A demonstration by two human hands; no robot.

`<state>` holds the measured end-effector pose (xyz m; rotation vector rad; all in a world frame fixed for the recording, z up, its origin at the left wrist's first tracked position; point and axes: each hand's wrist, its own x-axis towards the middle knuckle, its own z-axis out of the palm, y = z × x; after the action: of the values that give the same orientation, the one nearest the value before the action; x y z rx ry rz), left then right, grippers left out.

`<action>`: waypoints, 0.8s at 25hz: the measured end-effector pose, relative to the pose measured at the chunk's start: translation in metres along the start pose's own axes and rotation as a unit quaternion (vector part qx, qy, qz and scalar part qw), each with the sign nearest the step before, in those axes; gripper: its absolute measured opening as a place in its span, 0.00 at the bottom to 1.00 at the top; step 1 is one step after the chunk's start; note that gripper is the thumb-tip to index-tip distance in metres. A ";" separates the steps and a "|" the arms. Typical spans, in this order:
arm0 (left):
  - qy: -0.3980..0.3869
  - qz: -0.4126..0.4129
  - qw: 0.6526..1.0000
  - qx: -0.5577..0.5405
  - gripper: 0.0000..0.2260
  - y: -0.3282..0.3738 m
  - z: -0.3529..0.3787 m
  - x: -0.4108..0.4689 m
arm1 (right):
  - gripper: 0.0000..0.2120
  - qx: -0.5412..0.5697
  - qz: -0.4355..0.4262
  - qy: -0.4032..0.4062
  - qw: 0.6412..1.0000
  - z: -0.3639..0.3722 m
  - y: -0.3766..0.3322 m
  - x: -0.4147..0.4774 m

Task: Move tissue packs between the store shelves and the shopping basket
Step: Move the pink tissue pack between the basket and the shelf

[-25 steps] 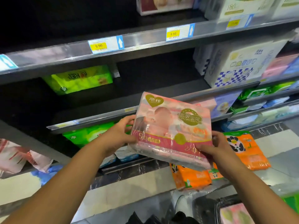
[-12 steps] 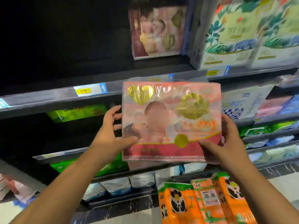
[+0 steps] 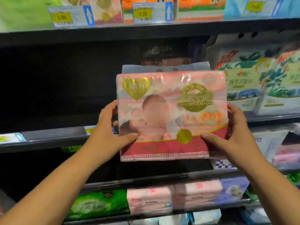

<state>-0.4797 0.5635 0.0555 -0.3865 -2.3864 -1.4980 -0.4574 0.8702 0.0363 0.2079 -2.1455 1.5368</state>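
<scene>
Pink tissue pack upright before dark shelf gap, beside white leaf-print packs. Left hand, right hand both clamp pack's lower edges, thumbs on front. Advice: keep level, slide straight into gap.

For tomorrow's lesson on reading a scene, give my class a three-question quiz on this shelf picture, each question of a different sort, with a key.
1. True or false: only one hand holds the pink tissue pack.
2. Multiple choice: which price shows on the tag below the orange packs on the top shelf? A 9.90; B 1.50; C 3.00.
3. Fill in: the shelf space to the left of the held pack looks dark and ____.

Key
1. False: the left hand and the right hand each grip a side, thumbs on the front.
2. B.
3. Empty.
</scene>
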 end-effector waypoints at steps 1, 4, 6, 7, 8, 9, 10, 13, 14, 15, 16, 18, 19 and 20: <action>0.001 0.004 1.000 0.008 0.39 0.003 -0.002 0.012 | 0.40 -0.008 -0.002 0.002 1.000 0.002 -0.002 0.013; -0.001 0.003 1.000 0.017 0.38 0.007 -0.006 0.048 | 0.38 -0.027 -0.005 0.010 1.000 0.011 -0.004 0.050; -0.003 -0.017 1.000 0.006 0.38 0.006 -0.008 0.071 | 0.37 -0.037 -0.005 0.003 0.999 0.018 -0.006 0.072; -0.006 -0.022 1.000 0.001 0.38 0.004 -0.009 0.083 | 0.36 -0.043 -0.006 0.001 0.999 0.021 -0.006 0.082; -0.009 -0.023 1.000 -0.004 0.38 0.002 -0.010 0.095 | 0.35 -0.048 -0.007 -0.001 0.999 0.024 -0.005 0.092; -0.013 -0.021 1.000 -0.005 0.37 0.000 -0.010 0.108 | 0.35 -0.054 -0.002 -0.001 0.999 0.028 -0.003 0.103; -0.020 -0.017 1.000 -0.006 0.35 -0.002 -0.010 0.119 | 0.34 -0.064 0.006 -0.002 0.998 0.030 -0.002 0.112; -0.037 -0.021 0.999 -0.023 0.26 -0.009 -0.006 0.149 | 0.37 -0.067 0.008 0.009 0.998 0.033 0.002 0.137; -0.030 -0.029 0.999 -0.026 0.24 -0.011 -0.005 0.157 | 0.37 -0.072 0.008 0.015 0.997 0.035 0.002 0.143; -0.017 -0.030 0.999 -0.019 0.23 -0.014 -0.004 0.165 | 0.38 -0.083 0.005 0.023 0.996 0.039 0.002 0.149; -0.003 -0.022 1.000 -0.006 0.22 -0.018 -0.002 0.174 | 0.40 -0.098 0.001 0.033 0.995 0.043 0.004 0.157; 0.007 0.005 1.000 0.014 0.21 -0.027 0.007 0.193 | 0.39 -0.135 0.005 0.047 0.990 0.055 0.013 0.173; 0.006 0.001 0.999 0.044 0.22 -0.032 0.013 0.201 | 0.36 -0.155 0.011 0.052 0.986 0.061 0.020 0.182; 0.006 -0.012 0.996 0.085 0.23 -0.037 0.020 0.209 | 0.32 -0.176 0.023 0.057 0.982 0.066 0.029 0.189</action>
<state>-0.6878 0.5804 0.0972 -0.3080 -2.4938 -1.2899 -0.6532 0.8492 0.0842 -0.0502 -2.2972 1.1354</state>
